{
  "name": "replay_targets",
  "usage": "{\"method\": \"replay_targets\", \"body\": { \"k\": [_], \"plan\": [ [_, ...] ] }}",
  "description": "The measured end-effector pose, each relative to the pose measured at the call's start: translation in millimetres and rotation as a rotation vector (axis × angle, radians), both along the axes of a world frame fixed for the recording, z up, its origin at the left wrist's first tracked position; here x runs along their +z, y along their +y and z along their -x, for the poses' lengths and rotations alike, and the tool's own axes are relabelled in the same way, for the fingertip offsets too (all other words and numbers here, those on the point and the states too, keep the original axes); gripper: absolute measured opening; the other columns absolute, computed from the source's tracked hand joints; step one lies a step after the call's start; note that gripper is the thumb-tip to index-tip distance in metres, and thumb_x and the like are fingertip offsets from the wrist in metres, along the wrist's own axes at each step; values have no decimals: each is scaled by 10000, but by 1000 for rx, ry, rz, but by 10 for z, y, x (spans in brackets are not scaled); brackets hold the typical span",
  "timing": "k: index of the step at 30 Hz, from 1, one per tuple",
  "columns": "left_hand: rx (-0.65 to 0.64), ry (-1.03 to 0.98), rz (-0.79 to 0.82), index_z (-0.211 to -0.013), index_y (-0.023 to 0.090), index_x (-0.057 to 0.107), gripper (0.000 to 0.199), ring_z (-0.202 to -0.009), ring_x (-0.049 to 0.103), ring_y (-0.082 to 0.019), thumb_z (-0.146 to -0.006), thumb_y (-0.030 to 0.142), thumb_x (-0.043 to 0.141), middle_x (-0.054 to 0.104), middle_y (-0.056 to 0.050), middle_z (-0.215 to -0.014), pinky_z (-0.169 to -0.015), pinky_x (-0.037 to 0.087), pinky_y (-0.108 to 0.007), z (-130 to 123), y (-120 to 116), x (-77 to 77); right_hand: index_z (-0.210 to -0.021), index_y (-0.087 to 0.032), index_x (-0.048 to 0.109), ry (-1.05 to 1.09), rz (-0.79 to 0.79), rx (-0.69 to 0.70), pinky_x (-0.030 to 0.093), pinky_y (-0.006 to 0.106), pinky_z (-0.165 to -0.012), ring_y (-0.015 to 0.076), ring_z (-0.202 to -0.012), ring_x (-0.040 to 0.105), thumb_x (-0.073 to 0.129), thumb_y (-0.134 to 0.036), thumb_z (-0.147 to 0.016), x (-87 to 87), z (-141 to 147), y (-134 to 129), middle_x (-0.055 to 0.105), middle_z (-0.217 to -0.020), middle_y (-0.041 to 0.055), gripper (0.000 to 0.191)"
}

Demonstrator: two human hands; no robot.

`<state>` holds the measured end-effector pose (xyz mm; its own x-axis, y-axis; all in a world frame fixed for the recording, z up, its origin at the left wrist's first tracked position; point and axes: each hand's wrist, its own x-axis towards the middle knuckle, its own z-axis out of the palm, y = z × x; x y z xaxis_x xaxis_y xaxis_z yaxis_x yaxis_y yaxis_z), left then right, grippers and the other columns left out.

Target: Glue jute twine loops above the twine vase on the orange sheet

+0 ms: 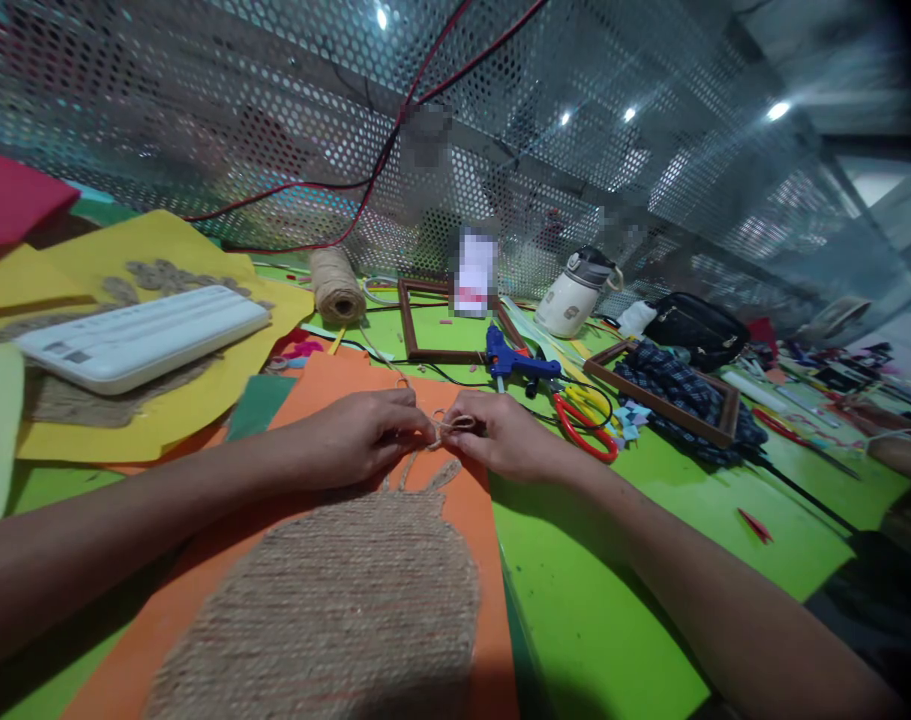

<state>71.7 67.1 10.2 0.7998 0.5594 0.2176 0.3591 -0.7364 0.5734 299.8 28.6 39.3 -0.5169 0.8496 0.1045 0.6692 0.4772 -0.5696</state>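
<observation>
Both hands meet over an orange sheet that carries a large shape of jute twine laid in tight rows. Thin twine outlines and a small leaf-like piece rise from its top. My left hand has its fingers pinched on a loop of jute twine. The same looped twine is gripped between thumb and finger of my right hand. A strand runs up from the hands toward the twine spool behind them. The fingertips partly hide the twine.
A blue glue gun and red-handled scissors lie beyond my right hand. Wooden frames, a bottle and a black bag stand farther back. At left, a white power bank rests on yellow sheets. A perforated metal screen borders the table.
</observation>
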Motion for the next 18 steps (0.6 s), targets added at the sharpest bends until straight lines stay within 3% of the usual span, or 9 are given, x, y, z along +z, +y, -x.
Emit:
{"method": "replay_targets", "body": {
  "k": [6,18],
  "plan": [
    [-8,24,-59,-1023,208,742,280,-804,603,-157,-1013,300,478,650,-53,-932,-725,454,-268,-18,-6,-21,-821,-177,647,-50,-91,2,424,299,-718,177,-773,574,648,-64,-901,-7,37,-25,646,-839,47,138],
    [-12,-4,-86,-1004,200,760,277,-769,617,-140,-1006,287,497,659,-47,-897,-697,463,-240,-26,-4,-2,-774,-202,587,-125,-106,2,403,301,-702,182,-759,544,578,-32,-899,-15,40,-18,621,-833,51,212]
  ]
}}
